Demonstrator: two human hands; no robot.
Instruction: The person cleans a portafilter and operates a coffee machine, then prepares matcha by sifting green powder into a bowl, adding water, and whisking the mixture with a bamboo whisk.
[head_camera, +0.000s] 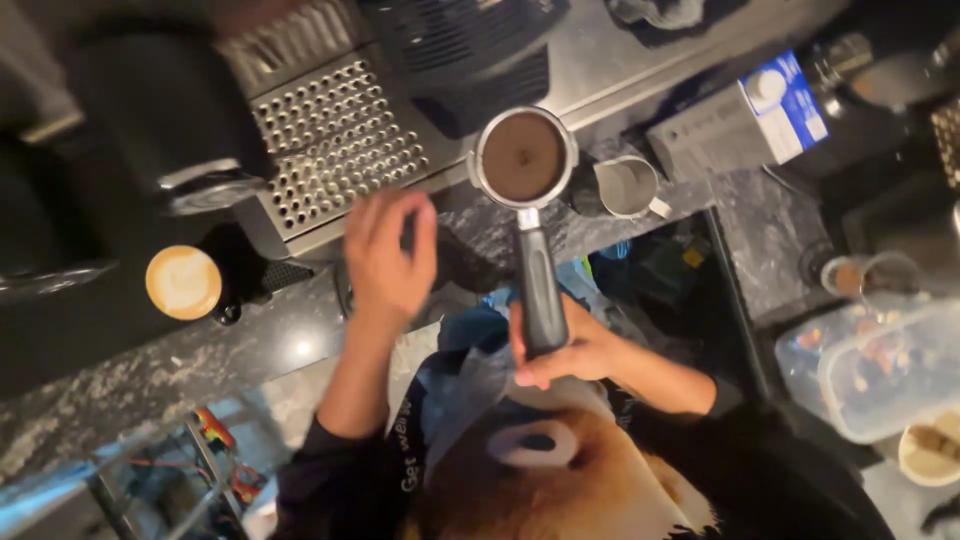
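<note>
Coffee machine drip tray (335, 150) far left, my left hand (388, 255) hovering open near it, holding nothing. My right hand (560, 350) clenched on coffee handle (540, 290), basket of grounds over counter edge. Milk carton (745, 120) far right, steel jug (625, 187) beside basket, latte cup (183, 282) left

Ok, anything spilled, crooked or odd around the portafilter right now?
Nothing stands out. The portafilter sits level in the right hand, grounds contained in the basket; no spill is visible on the counter.

Latte cup (183, 282), steel pitcher (626, 186), milk carton (745, 121)
</note>
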